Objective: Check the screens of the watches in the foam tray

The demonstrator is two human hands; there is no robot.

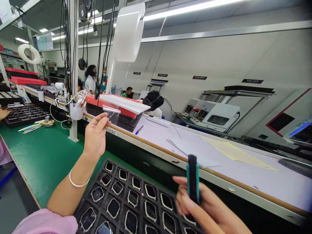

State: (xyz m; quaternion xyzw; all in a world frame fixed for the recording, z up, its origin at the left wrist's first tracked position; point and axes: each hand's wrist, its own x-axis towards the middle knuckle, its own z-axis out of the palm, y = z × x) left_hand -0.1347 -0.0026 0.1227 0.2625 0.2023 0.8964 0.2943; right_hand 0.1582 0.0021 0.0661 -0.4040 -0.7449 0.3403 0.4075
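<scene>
My left hand (96, 136) is raised above the bench, thumb and forefinger pinched on a small clear zip bag (112, 116). The bag hangs beside the fingertips and appears to be empty. At the lower right, my right hand (207, 208) is closed round a narrow black-and-teal object (193, 178), held upright; its kind cannot be made out. Below and between both hands lies a black foam tray (141, 211). Its compartments hold several smartwatch cases (113, 208) with dark screens and pale metal frames. The right hand covers part of the tray's right side.
A raised white shelf (156, 133) runs behind the tray, with a blue pen (139, 130), yellow sticker sheet (234, 152) and red trays (126, 109). A post with cables and a white cup (76, 112) stands left. Another person's hand (4, 113) is at far left.
</scene>
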